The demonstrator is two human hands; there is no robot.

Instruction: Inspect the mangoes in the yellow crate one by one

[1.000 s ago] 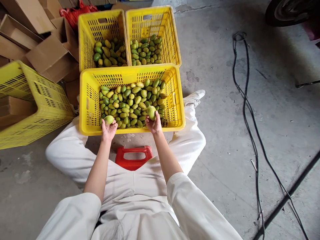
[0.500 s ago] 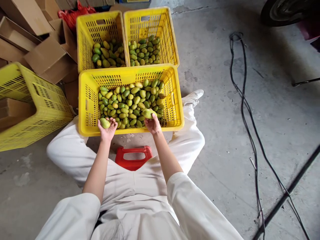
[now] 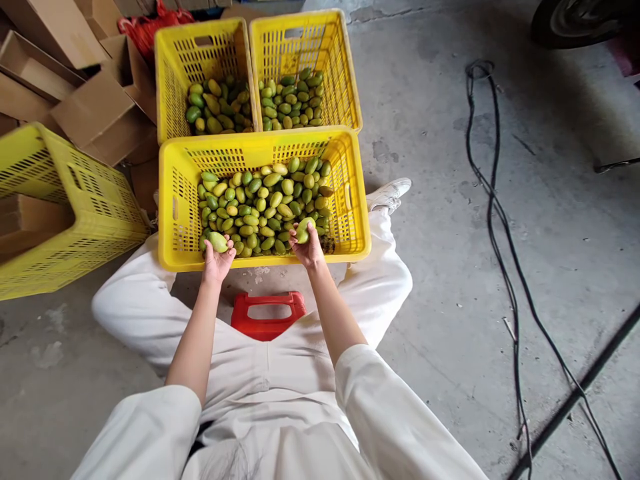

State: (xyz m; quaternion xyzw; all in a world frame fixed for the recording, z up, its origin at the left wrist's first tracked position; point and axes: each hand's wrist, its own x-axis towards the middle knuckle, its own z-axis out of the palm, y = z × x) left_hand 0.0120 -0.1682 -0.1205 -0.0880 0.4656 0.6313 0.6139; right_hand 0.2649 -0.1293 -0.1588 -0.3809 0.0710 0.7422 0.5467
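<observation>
In front of me a yellow plastic crate holds many small green and yellowish mangoes. Over its near left corner, my left hand has its fingers curled around a green mango. My right hand grips another green mango above the near right part of the crate. Both held mangoes sit just over the pile, apart from each other.
Two more yellow crates, the back left one and the back right one, contain mangoes. A tilted yellow crate and cardboard boxes lie left. A red plastic handle shows between my legs. Black cables run along the right floor.
Both held mangoes have turned in my hands: the left one now lies more crosswise, the right one is tilted more upright. The hands have stayed nearly in place.
</observation>
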